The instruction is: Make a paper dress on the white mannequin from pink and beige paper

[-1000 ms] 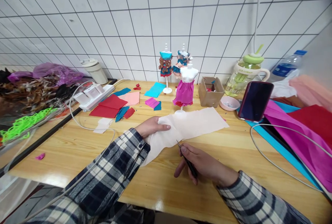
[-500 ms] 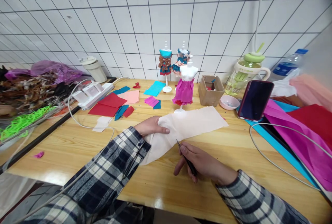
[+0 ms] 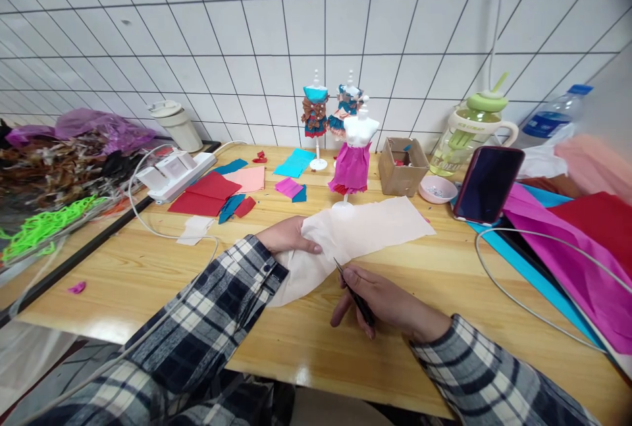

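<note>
A long pale pink sheet (image 3: pixel 380 228), thin like crepe paper, lies across the middle of the wooden table. My left hand (image 3: pixel 289 236) grips its left part, thumb on top and the other fingers hidden underneath. In my right hand (image 3: pixel 370 294) is a pair of black tweezers (image 3: pixel 359 299), their fine tip pointing up and left at the sheet's lower edge. Whether the tip touches the sheet I cannot tell. Just behind the sheet stands a small white mannequin (image 3: pixel 361 130) in a magenta skirt (image 3: pixel 351 168).
Two dressed mini mannequins (image 3: pixel 315 110) stand behind. Cut coloured pieces (image 3: pixel 207 192) and a power strip (image 3: pixel 182 176) are left. A cardboard box (image 3: pixel 403 166), pink bowl (image 3: pixel 437 189), phone (image 3: pixel 488 184), drink bottle (image 3: pixel 469 130) and coloured sheets (image 3: pixel 563 241) are right. A loose cable (image 3: pixel 513 320) crosses there.
The camera view has tilted slightly. The tweezers' tip sits a touch closer to the sheet's lower edge; both hands keep their holds.
</note>
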{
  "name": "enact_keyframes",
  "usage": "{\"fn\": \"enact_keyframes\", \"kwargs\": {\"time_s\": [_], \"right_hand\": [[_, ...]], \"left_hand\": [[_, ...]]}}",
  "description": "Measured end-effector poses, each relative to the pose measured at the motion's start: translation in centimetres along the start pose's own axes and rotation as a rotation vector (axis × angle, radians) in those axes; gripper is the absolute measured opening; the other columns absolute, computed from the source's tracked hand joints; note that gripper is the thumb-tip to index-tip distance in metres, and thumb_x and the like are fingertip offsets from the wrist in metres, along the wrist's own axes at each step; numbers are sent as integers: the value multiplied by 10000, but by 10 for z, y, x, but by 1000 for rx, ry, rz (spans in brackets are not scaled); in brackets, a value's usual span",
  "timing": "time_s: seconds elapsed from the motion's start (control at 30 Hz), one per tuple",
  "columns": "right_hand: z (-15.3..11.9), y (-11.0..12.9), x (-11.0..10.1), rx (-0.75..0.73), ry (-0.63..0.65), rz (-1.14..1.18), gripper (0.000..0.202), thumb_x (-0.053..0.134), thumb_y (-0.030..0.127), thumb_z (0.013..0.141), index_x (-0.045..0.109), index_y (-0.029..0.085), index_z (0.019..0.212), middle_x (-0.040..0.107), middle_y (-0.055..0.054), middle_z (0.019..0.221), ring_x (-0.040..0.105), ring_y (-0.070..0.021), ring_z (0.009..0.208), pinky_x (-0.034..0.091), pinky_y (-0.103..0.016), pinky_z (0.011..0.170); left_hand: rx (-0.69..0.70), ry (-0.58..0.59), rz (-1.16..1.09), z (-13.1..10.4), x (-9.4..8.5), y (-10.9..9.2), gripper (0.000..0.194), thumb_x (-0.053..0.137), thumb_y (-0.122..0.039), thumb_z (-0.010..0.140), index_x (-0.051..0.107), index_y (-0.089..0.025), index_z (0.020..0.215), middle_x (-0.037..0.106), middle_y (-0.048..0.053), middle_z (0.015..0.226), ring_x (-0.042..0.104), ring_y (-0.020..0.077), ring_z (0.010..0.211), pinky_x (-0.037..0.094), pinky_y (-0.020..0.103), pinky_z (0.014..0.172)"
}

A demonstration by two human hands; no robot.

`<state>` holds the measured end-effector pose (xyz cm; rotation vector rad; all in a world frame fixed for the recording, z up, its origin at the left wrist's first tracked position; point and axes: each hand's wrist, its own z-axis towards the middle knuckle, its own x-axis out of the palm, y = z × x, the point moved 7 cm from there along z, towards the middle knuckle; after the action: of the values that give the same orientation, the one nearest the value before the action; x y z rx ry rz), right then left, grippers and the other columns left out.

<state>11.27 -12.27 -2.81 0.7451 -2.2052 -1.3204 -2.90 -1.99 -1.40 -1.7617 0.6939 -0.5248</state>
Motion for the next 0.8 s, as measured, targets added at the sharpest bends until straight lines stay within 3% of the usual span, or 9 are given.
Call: {"fn": "enact_keyframes", "kwargs": {"time_s": [0.47, 0.8], "right_hand": [[-3, 2, -1, 38, -39, -7, 479, 305, 699, 898, 381, 226, 887, 741, -30, 669, 449, -81, 293, 286, -194, 324], [-2, 3, 2, 22, -9, 11, 428, 294, 652, 923, 363, 231, 896, 753, -51, 726, 452, -86, 310, 321, -200, 330]], "left_hand": [[-22, -29, -112, -1, -4, 5, 575, 865, -276, 602, 669, -151, 1127, 750, 65, 970, 690, 210, 882, 521, 313, 838], [-49, -30, -99, -2, -4, 7, 551, 862, -295, 601, 679, -159, 1103, 752, 62, 960, 697, 222, 873, 528, 325, 827]]}}
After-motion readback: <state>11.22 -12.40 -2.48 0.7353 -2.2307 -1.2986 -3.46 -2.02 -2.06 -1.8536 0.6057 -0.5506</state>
